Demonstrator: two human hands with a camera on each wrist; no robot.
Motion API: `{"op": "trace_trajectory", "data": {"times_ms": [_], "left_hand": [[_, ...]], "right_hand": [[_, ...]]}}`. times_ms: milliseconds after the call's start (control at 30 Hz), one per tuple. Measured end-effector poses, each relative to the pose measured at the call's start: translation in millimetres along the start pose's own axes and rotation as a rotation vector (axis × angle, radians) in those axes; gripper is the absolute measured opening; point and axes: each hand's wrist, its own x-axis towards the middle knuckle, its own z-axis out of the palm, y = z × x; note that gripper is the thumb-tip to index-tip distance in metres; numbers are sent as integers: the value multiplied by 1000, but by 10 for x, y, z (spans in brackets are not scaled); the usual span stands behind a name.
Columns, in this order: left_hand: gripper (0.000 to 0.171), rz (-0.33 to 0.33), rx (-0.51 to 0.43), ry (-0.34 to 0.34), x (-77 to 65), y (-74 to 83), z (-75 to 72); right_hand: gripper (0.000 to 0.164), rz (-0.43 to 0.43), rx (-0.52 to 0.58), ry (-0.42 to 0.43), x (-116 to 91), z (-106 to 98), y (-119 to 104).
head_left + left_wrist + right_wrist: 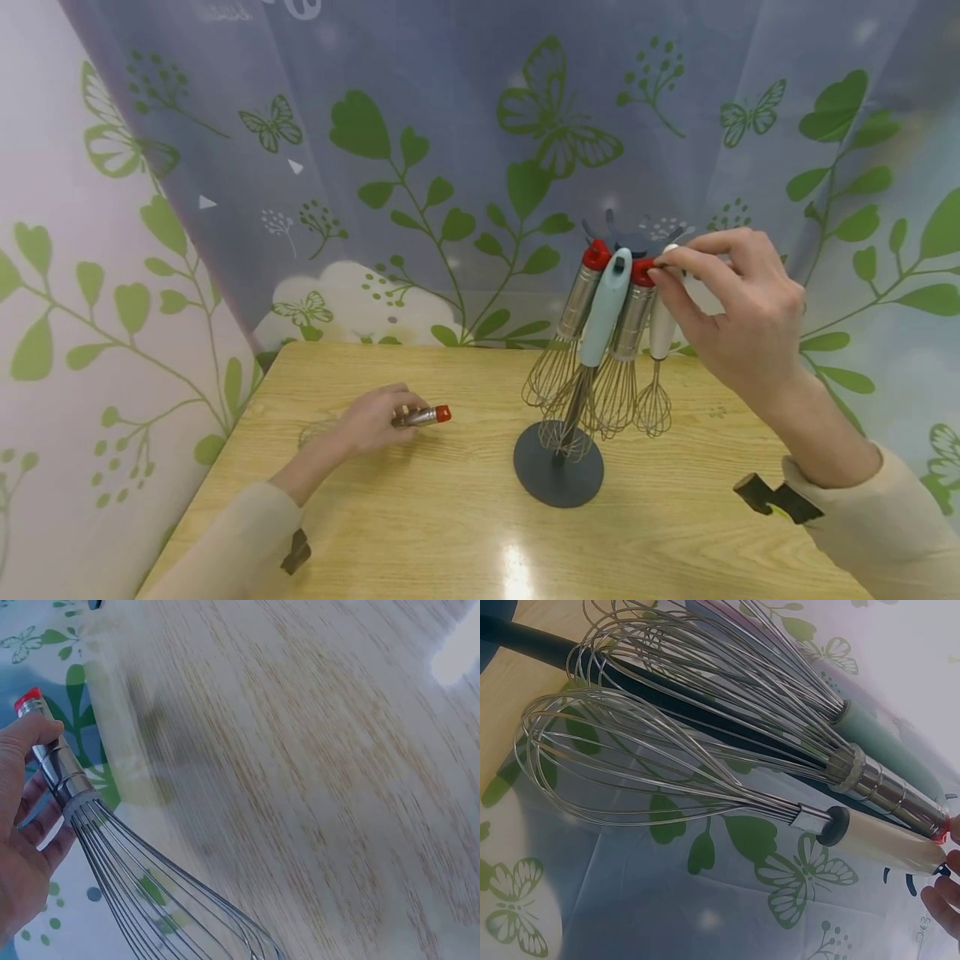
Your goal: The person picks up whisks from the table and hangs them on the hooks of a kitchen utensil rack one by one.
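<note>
My left hand (375, 421) grips a wire whisk by its metal handle (61, 769), just above the left part of the table. That handle ends in a red cap (443, 413), and its wire loops fan out in the left wrist view. Up at the top of a dark whisk stand (558, 492), my right hand (738, 308) pinches the red end of a hanging metal-handled whisk (633, 321). Close beside it hangs a smaller whisk with a cream handle (889, 844). A light-blue-handled whisk (606, 312) and another red-capped metal whisk (577, 304) hang further left.
The stand's curved hooks (610, 223) stick out above the whisks. Its round base rests on a wooden table (450, 517). A patterned cloth (450, 167) with leaves and butterflies rises behind the table and along its left side.
</note>
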Motion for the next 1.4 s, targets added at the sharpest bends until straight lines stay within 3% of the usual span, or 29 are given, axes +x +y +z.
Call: {"op": "trace_trajectory", "data": {"times_ms": [367, 567, 933, 1133, 1400], "left_hand": [[30, 41, -33, 72, 11, 67, -1], [31, 52, -33, 91, 7, 109, -15], [32, 143, -54, 189, 29, 230, 1], [32, 140, -83, 216, 51, 301, 4], [34, 204, -135, 293, 77, 360, 21]], "right_hand": [[16, 2, 10, 5, -2, 6, -5], [15, 5, 9, 5, 0, 8, -7], [15, 5, 2, -7, 5, 2, -4], [14, 4, 0, -12, 7, 1, -2], [16, 4, -6, -19, 8, -5, -2]]}}
